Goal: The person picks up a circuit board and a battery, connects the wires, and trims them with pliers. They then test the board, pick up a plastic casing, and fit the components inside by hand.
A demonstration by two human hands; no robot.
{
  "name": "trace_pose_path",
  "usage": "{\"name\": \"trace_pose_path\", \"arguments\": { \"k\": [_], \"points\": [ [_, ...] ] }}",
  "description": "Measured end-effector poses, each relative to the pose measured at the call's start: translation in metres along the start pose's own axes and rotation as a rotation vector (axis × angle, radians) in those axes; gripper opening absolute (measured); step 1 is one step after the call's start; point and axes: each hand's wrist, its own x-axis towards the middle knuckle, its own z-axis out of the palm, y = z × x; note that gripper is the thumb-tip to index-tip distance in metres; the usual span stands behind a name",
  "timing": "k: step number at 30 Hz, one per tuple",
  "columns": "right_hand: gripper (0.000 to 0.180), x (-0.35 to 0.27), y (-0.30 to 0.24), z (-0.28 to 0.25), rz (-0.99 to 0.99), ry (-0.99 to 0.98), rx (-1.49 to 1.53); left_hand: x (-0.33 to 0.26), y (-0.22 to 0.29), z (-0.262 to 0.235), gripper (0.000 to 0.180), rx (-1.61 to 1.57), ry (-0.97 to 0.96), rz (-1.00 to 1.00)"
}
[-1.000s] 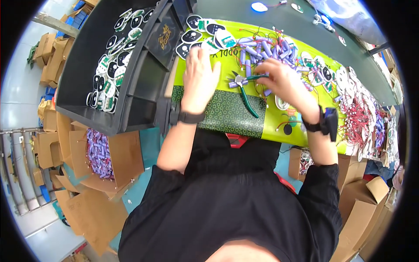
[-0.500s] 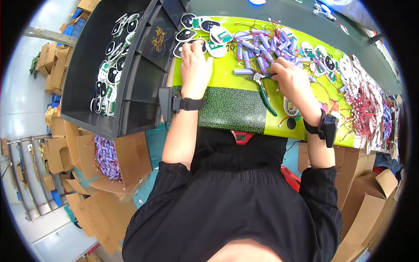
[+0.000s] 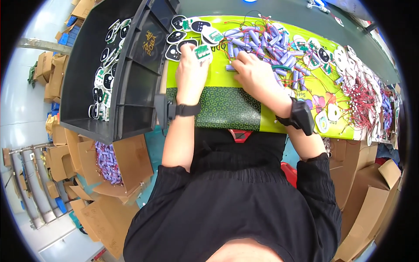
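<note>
My left hand (image 3: 190, 76) is closed on a white round cover with a green circuit board (image 3: 203, 53), gripped between thumb and fingers. Around its fingertips lie several black-faced oval covers (image 3: 176, 36). My right hand (image 3: 257, 78) is closed, its fingers curled down at the near-left edge of a heap of purple battery cells (image 3: 264, 43) with red wires. One cell (image 3: 230, 68) lies right at its fingertips; whether they grip it is hidden. Behind that hand a green handle, apparently of the pliers (image 3: 281, 67), shows against the cells.
A black plastic bin (image 3: 126, 83) with several circuit-board covers stands at the left. White discs with red wires (image 3: 364, 102) are piled at the right of the green mat (image 3: 218, 78). Cardboard boxes (image 3: 131, 163), one holding purple cells, stand below the table edge.
My left hand has taken up a circuit-board cover from the group. My right hand has moved left over where the pliers lay, and the pliers have left that spot.
</note>
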Motion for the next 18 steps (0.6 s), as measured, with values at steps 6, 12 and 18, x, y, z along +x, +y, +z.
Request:
{"name": "trace_pose_path", "arguments": {
  "k": [6,12,18],
  "points": [
    [0.015,-0.001,-0.011,0.004,-0.296,-0.075,0.167,-0.037,-0.003,-0.019,0.032,-0.449,-0.039,-0.211],
    [0.011,-0.004,-0.021,0.002,-0.324,-0.035,0.429,-0.062,0.0,-0.044,0.016,-0.787,-0.006,-0.276],
    [0.021,0.01,0.0,-0.004,0.287,0.065,1.544,-0.063,0.015,-0.046,0.017,-1.173,0.011,-0.299]
  ]
}}
